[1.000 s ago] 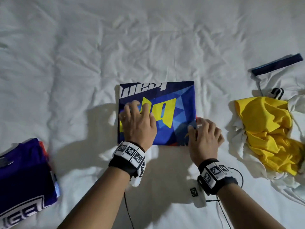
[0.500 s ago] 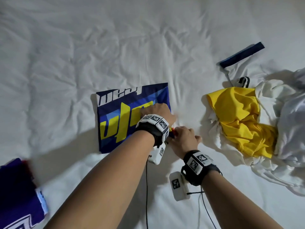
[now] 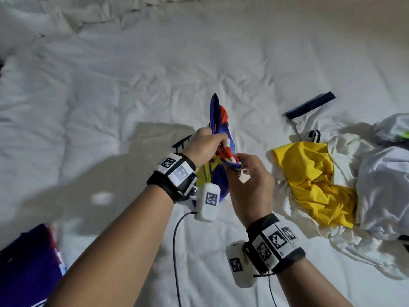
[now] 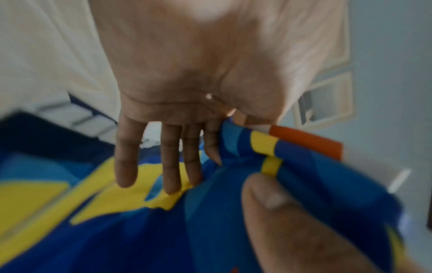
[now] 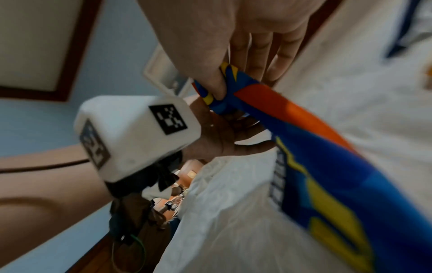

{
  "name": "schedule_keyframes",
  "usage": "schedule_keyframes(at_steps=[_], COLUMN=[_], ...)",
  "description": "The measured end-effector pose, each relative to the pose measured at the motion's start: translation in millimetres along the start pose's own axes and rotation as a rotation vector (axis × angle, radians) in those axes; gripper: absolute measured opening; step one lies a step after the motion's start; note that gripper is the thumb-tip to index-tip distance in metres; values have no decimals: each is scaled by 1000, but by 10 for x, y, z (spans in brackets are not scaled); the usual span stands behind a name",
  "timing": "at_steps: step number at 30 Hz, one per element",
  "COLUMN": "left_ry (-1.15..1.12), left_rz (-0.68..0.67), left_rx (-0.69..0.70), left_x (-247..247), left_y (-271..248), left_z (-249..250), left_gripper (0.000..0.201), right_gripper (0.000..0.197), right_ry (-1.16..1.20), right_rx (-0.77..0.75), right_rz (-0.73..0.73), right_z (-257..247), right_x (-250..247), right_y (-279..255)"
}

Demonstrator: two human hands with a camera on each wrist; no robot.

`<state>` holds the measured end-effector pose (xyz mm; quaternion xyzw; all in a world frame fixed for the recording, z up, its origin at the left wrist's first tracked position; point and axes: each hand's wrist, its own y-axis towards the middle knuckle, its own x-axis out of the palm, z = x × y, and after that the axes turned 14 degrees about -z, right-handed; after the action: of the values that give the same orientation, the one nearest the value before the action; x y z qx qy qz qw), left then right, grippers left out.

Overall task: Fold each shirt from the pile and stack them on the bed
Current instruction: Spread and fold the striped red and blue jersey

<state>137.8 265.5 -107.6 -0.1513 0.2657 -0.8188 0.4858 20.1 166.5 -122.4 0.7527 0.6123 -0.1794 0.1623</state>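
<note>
A folded blue shirt point(image 3: 218, 116) with yellow lettering and an orange edge hangs edge-on above the white bed point(image 3: 110, 85). My left hand point(image 3: 212, 140) grips its near edge, fingers lying across the yellow print point(image 4: 187, 166). Just to the right, my right hand point(image 3: 236, 165) pinches the same edge; its thumb point(image 5: 217, 86) presses the shirt's corner point(image 5: 304, 147) against the fingers behind. A stack of folded shirts with a purple one on top point(image 3: 26, 267) lies at the lower left.
The unfolded pile lies to the right: a crumpled yellow shirt point(image 3: 309, 180) on white garments point(image 3: 387, 185), with a dark blue trimmed edge point(image 3: 309, 105) sticking out behind. Cables hang from both wrist cameras over the bed.
The blue shirt lay flat on the bed under both hands. Both hands came to its right edge and lifted it, so it now hangs on edge in the air.
</note>
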Motion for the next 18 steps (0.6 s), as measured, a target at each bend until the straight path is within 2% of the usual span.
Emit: schedule_keyframes(at_steps=[2, 5, 7, 10, 12, 14, 15, 18], left_ry=[-213, -442, -526, -467, -305, -160, -120, -67], left_rz=[-12, -105, -123, -73, -17, 78, 126, 270], left_rx=[65, 141, 119, -61, -244, -410, -441, -418], left_x=[-136, -354, -533, -861, -1086, -1275, -1353, -1480], left_y=[-135, -404, -566, -716, -805, -952, -1030, -1269], left_z=[129, 178, 47, -510, -1012, -1498, -1710, -2065], left_gripper=[24, 17, 18, 20, 15, 19, 22, 23], right_gripper=[23, 25, 23, 24, 22, 25, 27, 28], right_ry=[-88, -268, -406, -531, -568, -567, -556, -512], right_rx=[-162, -384, -496, -538, -503, -453, -439, -431], right_rz=[33, -6, -60, -219, -366, -505, -562, -670], right_z=[-207, -505, -602, -470, -233, -4, 63, 76], right_x=[-12, 37, 179, 597, 970, 1344, 1506, 1852], right_y=[68, 43, -45, -267, -488, -755, -888, -1211])
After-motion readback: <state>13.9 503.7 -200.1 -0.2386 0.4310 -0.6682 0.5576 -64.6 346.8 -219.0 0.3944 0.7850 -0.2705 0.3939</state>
